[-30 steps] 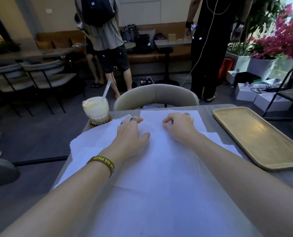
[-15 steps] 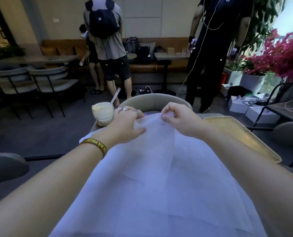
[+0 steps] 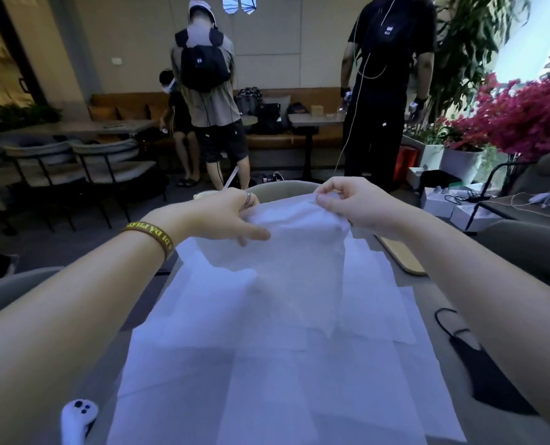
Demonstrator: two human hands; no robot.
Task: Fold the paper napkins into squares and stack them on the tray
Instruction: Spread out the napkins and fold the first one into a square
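A white paper napkin point(image 3: 296, 261) hangs lifted above the table, its far edge raised toward me. My left hand point(image 3: 225, 213) pinches the left corner of that edge. My right hand point(image 3: 357, 203) pinches the right corner with thumb and fingers. Under it, several more white napkins point(image 3: 283, 380) lie spread flat over the table. The wooden tray point(image 3: 402, 258) shows only as a narrow strip past my right forearm, which hides most of it.
A drink with a straw point(image 3: 230, 179) stands behind my left hand. A black face mask point(image 3: 488, 377) lies at the right, a white earbud case point(image 3: 74, 419) at the near left. A chair back and standing people are beyond the table.
Both hands went from resting on the flat napkin to pinching its far corners and lifting it up and toward me. The camera tilted, so the tray slid behind my right arm.
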